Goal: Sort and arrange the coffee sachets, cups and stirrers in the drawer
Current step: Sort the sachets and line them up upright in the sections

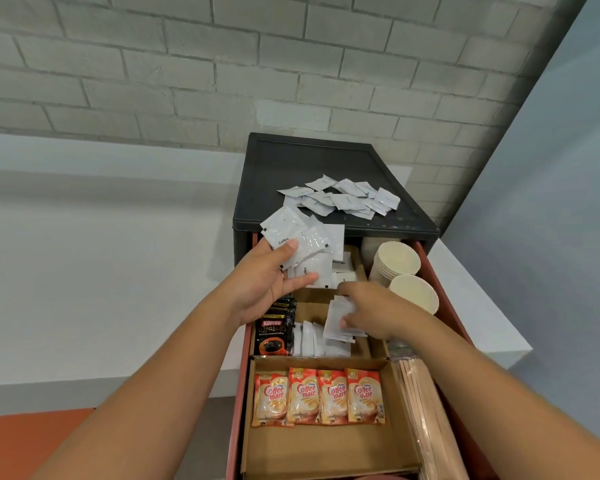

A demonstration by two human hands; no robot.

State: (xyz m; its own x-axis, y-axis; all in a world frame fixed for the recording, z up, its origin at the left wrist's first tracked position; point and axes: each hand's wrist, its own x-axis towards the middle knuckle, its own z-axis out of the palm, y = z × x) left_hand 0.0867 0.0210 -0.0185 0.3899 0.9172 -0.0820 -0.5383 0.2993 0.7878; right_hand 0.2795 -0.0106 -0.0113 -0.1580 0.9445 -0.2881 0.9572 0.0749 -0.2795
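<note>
The red drawer point(445, 292) stands pulled out of a dark cabinet point(312, 161). My left hand point(267, 285) holds a fan of white coffee sachets point(302, 244) above the drawer's back. My right hand point(371, 310) grips a few white sachets point(338, 318) over the middle cardboard compartment, where more white sachets point(316, 341) stand in a row beside black Kopiko sachets point(274, 329). Several Coffee mate sachets point(317, 396) lie in the front compartment. Two stacks of paper cups point(400, 268) lie at the right rear. Wooden stirrers point(426, 410) in clear wrap run along the right side.
A loose heap of white sachets point(343, 199) lies on the cabinet's top. The cabinet sits on a white counter point(118, 271) against a grey brick wall point(257, 64). An orange surface point(32, 441) shows at the lower left.
</note>
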